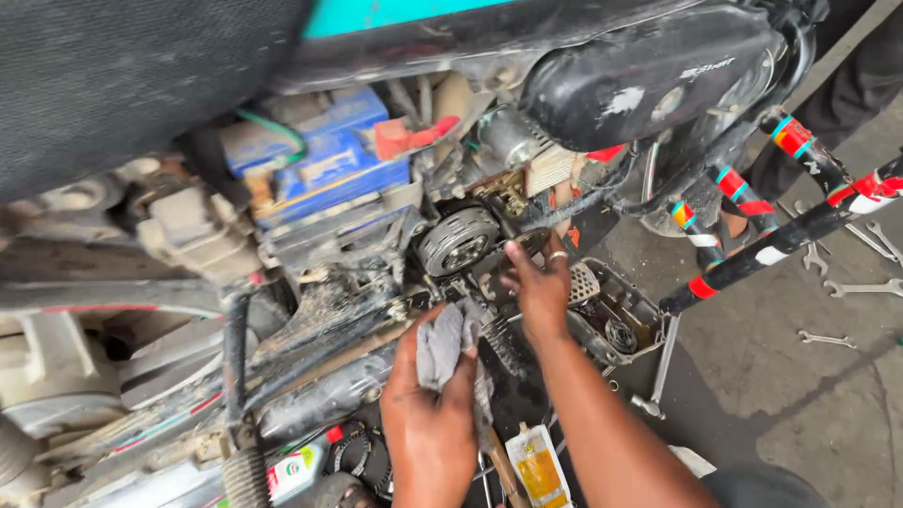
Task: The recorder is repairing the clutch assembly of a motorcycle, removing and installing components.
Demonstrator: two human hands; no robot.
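I look down at the open side of a motorcycle engine. My left hand (428, 414) grips a grey rag (442, 339) and presses it against the greasy parts below the round ribbed clutch (458, 240). My right hand (538, 287), a ring on one finger, reaches to the engine just right of the clutch, fingertips touching the dark metal there. Whether it holds a small part I cannot tell. The fingers are partly spread.
A blue battery (320, 155) sits above left, a black tank (649, 71) at top right. A removed engine cover (616, 315) lies on the concrete floor. Several spanners (861, 287) lie at right, an oil bottle (296, 470) and yellow sachet (538, 466) below.
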